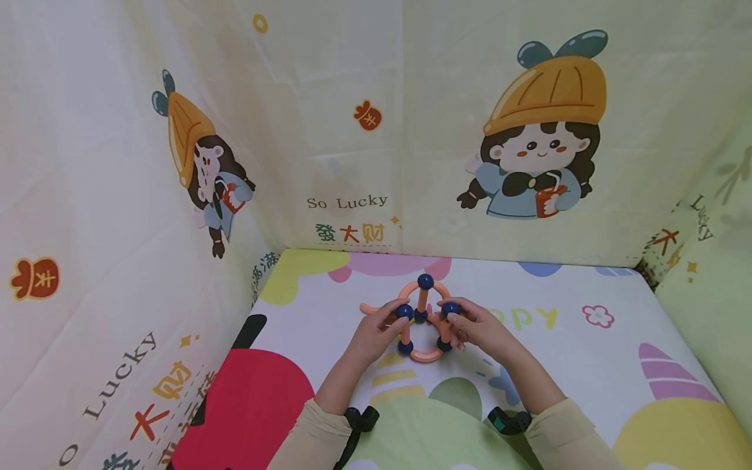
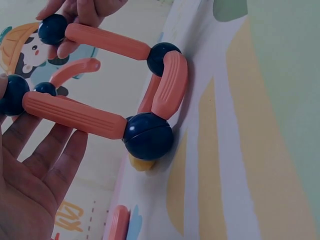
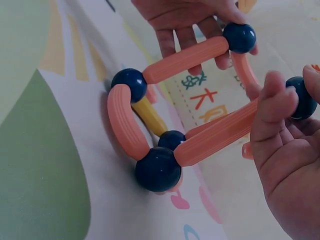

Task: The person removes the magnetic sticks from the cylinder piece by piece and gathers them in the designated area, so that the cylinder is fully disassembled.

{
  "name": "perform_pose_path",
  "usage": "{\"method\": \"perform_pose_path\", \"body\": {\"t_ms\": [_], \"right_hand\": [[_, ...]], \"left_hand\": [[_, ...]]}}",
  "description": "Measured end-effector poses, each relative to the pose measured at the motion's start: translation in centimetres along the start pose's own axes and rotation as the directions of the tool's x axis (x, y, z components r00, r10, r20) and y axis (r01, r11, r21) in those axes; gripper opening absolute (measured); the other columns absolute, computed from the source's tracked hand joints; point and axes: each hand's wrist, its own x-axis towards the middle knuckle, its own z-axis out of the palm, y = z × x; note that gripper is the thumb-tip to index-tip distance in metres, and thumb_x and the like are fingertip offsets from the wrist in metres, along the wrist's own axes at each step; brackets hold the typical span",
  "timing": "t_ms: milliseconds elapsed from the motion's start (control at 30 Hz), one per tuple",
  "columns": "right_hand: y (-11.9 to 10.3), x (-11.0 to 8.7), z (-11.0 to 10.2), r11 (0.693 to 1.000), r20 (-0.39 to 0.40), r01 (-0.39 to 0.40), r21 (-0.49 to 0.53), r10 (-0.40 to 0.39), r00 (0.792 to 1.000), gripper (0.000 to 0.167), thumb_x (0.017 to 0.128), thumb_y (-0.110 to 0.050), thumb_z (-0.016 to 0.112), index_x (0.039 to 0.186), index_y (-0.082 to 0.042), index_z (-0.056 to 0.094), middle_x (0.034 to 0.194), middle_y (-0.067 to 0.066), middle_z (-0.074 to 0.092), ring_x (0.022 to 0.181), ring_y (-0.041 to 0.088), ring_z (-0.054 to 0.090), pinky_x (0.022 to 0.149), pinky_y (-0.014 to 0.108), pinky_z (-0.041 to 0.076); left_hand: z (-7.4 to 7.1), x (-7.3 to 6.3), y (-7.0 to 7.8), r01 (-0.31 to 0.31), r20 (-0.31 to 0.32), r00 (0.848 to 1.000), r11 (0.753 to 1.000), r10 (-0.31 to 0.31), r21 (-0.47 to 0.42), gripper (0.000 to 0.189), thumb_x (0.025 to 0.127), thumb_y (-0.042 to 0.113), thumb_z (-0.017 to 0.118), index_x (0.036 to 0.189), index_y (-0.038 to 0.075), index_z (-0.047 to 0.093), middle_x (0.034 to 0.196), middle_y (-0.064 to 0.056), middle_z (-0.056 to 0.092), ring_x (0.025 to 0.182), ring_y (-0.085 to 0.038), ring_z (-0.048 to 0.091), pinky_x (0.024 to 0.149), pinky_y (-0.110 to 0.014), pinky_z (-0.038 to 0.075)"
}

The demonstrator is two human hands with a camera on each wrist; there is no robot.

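Note:
A frame of navy balls and orange sticks stands on the table, with curved sticks (image 1: pixel 425 356) along its base and straight uprights (image 2: pixel 75 115). My left hand (image 1: pixel 371 336) pinches the navy ball (image 1: pixel 404 312) topping the front left upright, thumb and fingers at its sides. On the right, my right hand (image 1: pixel 482 329) holds the matching ball (image 3: pixel 302 97) between thumb and fingers. The rear ball (image 1: pixel 425 281) sits highest in the head view, curved sticks running from it towards both hands. One yellow stick (image 3: pixel 150 116) shows low in the frame.
An orange stick (image 1: pixel 368 309) lies just left of the frame, partly behind the left hand. The patterned tabletop (image 1: pixel 587 359) is bounded by printed cloth walls (image 1: pixel 429 130) at the back and both sides. Dark wrist cameras (image 1: pixel 510 421) sit by the sleeves.

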Motion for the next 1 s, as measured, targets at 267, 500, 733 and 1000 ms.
{"method": "perform_pose_path", "body": {"t_ms": [267, 500, 733, 1000], "right_hand": [[-0.4, -0.1, -0.7, 0.994, -0.142, -0.056, -0.089, 0.043, 0.989, 0.043, 0.098, -0.036, 0.060, 0.138, -0.021, 0.052, 0.078, 0.008, 0.055, 0.058, 0.020, 0.048, 0.056, 0.032, 0.046], [-0.3, -0.4, -2.2, 0.986, -0.236, -0.118, -0.117, 0.088, 0.968, 0.053, 0.094, -0.041, 0.065, 0.143, -0.026, 0.050, 0.072, 0.006, 0.050, 0.062, 0.025, 0.049, 0.063, 0.038, 0.043], [0.8, -0.4, -3.3, 0.991, -0.260, -0.091, -0.100, 0.063, 0.964, 0.052, 0.095, -0.037, 0.065, 0.142, -0.023, 0.047, 0.107, 0.013, 0.056, 0.068, 0.024, 0.055, 0.068, 0.036, 0.048], [2.2, 0.0, -4.7, 0.969, -0.313, -0.138, -0.204, 0.069, 0.947, 0.057, 0.093, -0.041, 0.067, 0.140, -0.016, 0.047, 0.135, 0.016, 0.052, 0.092, 0.028, 0.058, 0.077, 0.030, 0.054]], "left_hand": [[0.0, -0.1, 0.2, 0.001, 0.009, 1.000, 1.000, 0.000, -0.017, 0.046, 0.097, 0.049, 0.057, 0.142, 0.039, 0.050, 0.110, 0.003, 0.072, 0.103, -0.014, 0.068, 0.089, -0.032, 0.055], [0.3, 0.1, -0.1, -0.014, -0.002, 1.000, 0.992, 0.014, -0.124, 0.056, 0.094, 0.028, 0.068, 0.142, 0.025, 0.040, 0.120, -0.005, 0.071, 0.106, -0.022, 0.069, 0.088, -0.034, 0.056], [0.7, -0.1, -0.3, 0.013, -0.034, 0.999, 0.977, -0.021, -0.213, 0.040, 0.093, 0.021, 0.071, 0.115, 0.012, 0.039, 0.113, -0.012, 0.070, 0.106, -0.026, 0.068, 0.087, -0.027, 0.055], [1.1, -0.2, -1.0, 0.052, -0.009, 0.998, 0.987, -0.054, -0.151, 0.035, 0.095, 0.027, 0.068, 0.123, 0.017, 0.052, 0.113, -0.005, 0.071, 0.106, -0.021, 0.066, 0.086, -0.028, 0.055]]}}
